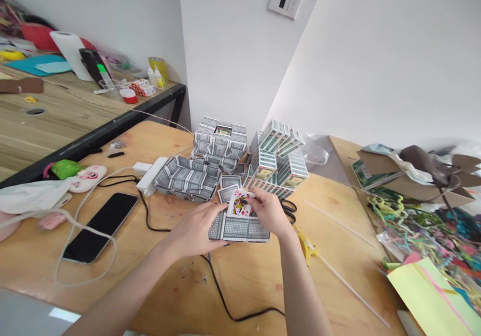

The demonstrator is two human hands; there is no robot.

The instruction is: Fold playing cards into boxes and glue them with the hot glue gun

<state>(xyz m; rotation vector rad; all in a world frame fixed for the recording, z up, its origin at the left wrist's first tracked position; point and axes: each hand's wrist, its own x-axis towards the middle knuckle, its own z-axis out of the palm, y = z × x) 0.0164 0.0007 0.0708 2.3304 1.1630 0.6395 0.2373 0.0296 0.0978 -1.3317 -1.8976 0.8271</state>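
A flat panel of patterned playing cards [246, 229] is held above the wooden table. My left hand [195, 228] grips its left end, thumb on top and fingers at the lower edge. A face card with red marks [239, 201] stands face out at the panel's far side. My right hand [267, 209] pinches that card at its right edge. Just beyond lie loose cards [228, 191]. Behind them are an open box made of cards [188, 178] and a taller card-covered box [220, 143].
Stacked card packs [280, 163] stand at the back. Black scissors [288, 209] and a yellow glue gun [308, 248] lie right of my right hand. A phone [101, 228], white cable and power strip [152, 176] are at left. Colourful scraps [424, 225] fill the right side.
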